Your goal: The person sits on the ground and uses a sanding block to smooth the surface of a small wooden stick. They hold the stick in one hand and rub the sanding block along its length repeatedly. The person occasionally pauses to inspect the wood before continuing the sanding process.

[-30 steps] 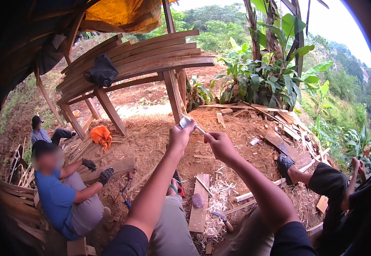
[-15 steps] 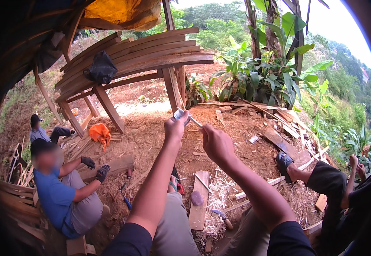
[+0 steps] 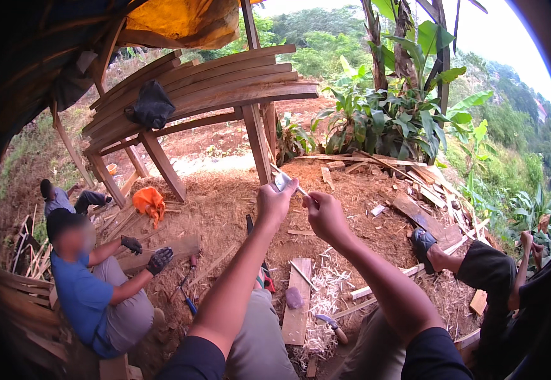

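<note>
My left hand is closed round a pale, silvery-white piece whose kind I cannot make out, wrapped about a thin wooden stick. My right hand pinches the near end of that stick. Both arms reach forward at about the same height, the hands a short way apart. Below them a plank lies on the ground between my legs, with a purplish stone-like lump and a thin pale stick on it. Beside the plank rests a curved knife with a wooden handle, among pale shavings.
A person in blue with dark gloves sits at left; another sits farther back. At right are a person's leg and sandal. Ahead stands a timber rack with a black bag. Orange cloth and wood scraps lie around.
My left hand has come down and right, nearer my right hand, so less stick shows between them. My right hand has shifted slightly down and right. The gloved person's hands moved a little.
</note>
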Demonstrator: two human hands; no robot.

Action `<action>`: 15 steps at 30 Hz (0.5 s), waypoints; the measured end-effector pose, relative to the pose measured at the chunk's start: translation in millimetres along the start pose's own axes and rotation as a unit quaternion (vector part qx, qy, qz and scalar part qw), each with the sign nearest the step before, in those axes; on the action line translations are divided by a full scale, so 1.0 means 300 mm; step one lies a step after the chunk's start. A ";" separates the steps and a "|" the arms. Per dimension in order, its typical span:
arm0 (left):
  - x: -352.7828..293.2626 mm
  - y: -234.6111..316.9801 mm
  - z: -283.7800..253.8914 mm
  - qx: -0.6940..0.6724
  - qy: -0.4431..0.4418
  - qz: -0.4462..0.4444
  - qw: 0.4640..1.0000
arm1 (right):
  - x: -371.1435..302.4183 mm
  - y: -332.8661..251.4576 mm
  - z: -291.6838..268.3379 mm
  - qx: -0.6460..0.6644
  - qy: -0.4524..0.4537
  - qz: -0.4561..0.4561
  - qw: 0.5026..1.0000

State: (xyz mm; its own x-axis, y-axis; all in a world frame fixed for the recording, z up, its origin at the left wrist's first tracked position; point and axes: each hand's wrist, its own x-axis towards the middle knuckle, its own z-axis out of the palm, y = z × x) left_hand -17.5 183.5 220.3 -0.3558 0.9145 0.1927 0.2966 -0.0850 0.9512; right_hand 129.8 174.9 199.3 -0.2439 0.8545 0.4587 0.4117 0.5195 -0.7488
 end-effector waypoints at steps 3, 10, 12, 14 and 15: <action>0.017 0.008 -0.038 -0.065 -0.011 -0.027 0.997 | -0.028 -0.044 0.003 -0.211 0.026 -0.078 0.974; -0.050 0.058 -0.020 -0.048 -0.035 0.010 0.998 | -0.023 -0.059 0.025 -0.210 0.067 -0.094 0.971; -0.042 0.074 -0.034 -0.046 -0.040 0.006 0.998 | -0.006 -0.049 0.029 -0.108 0.077 -0.092 0.987; -0.029 0.098 -0.057 -0.149 -0.006 -0.047 0.988 | 0.007 -0.031 0.016 0.069 0.009 0.019 0.997; 0.003 0.063 -0.089 -0.146 0.010 -0.046 0.988 | 0.021 -0.050 0.009 0.198 -0.064 0.121 0.971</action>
State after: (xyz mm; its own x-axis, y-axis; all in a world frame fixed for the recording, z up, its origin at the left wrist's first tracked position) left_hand -35.7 172.2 244.8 -0.3870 0.9163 0.1034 -0.0058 -0.1145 0.9934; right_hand 119.8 172.4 212.1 -0.2992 0.9323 0.2031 0.1062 0.2441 -0.9639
